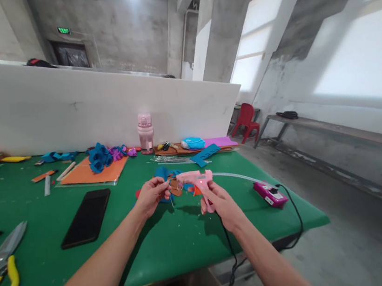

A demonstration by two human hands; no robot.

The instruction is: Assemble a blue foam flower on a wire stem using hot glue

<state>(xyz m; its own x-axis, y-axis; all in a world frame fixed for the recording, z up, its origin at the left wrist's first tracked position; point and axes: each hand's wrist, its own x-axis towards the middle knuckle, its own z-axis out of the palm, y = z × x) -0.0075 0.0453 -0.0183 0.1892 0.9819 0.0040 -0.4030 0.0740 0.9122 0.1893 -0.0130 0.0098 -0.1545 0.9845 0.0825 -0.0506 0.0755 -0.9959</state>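
My right hand grips the handle of a pink hot glue gun, a clear glue stick jutting from its back and a black cord dropping off the table edge. The gun's nozzle points left at a small orange-brown felt piece pinched in my left hand. Blue felt and a bit of red felt lie on the green table just beyond my hands.
A black phone lies left of my hands, yellow-handled scissors at the near left. A pink device sits near the right edge. Behind: orange sheet, blue felt flowers, pink bottle, white partition.
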